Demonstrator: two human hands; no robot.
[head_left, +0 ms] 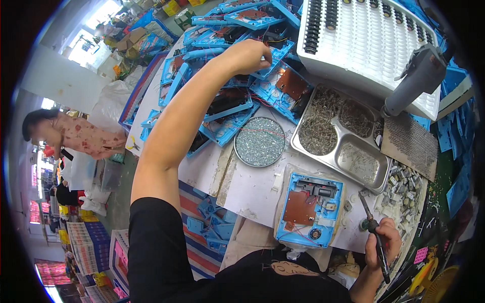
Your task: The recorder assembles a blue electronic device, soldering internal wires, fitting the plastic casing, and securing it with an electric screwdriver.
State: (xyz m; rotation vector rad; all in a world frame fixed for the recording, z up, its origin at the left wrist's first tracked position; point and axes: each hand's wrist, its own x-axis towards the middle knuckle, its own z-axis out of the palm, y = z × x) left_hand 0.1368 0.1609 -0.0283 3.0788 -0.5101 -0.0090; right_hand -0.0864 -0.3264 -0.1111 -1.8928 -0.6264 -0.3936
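My left hand (pixel 250 57) stretches over the pile at the back, its fingers curled at the edge of a blue plastic housing (pixel 277 60); the fingertips are partly hidden. My right hand (pixel 384 245) is closed round the dark handle of a soldering iron (pixel 373 224), whose metal tip points away from me. Just left of that tip, a blue housing (pixel 331 222) lies open in front of me, fitted with a brown board, red wires, a dark grey part and a small round part.
A round tin (pixel 260 141) of small metal pieces and a steel compartment tray (pixel 364 164) of screws stand mid-table. Behind are a white foam tray (pixel 353 55) with black round parts and a grey electric screwdriver (pixel 417 76). Small metallic blocks (pixel 404 194) lie right. Another person (pixel 76 134) is left.
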